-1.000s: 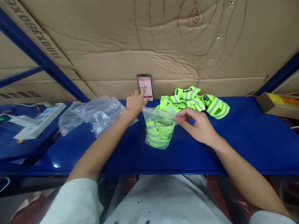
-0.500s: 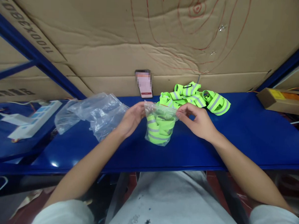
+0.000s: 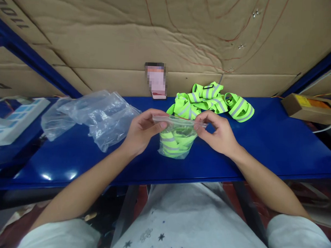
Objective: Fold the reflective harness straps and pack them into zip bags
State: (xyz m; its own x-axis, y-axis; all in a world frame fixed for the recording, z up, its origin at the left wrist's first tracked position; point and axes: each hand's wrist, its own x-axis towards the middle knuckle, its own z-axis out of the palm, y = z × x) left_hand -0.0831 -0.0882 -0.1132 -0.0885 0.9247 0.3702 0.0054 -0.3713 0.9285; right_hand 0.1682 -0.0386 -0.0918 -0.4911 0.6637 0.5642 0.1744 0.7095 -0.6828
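Observation:
Between my hands, a clear zip bag (image 3: 161, 152) hangs above the blue shelf, its red-lined top edge level. Inside it lies a folded neon-yellow reflective strap (image 3: 172, 144) with grey stripes. My left hand (image 3: 143, 132) pinches the bag's top left corner, thumb in front and fingers behind. My right hand (image 3: 218, 133) grips the top right corner between thumb and forefinger. Just behind the bag, a heap of more reflective straps (image 3: 207, 100) rests on the shelf, with a black buckle showing.
Crumpled clear plastic bags (image 3: 100, 117) lie to the left, beside a white power strip (image 3: 20, 121). A phone (image 3: 158, 81) leans against the cardboard wall (image 3: 103, 44). At the right end of the blue shelf (image 3: 276, 150) stands a small cardboard box (image 3: 308, 108).
My left hand has shifted from the bag's side to a thumb-and-finger pinch on its top left corner. The bag's mouth now looks straighter and flatter. The view has moved slightly.

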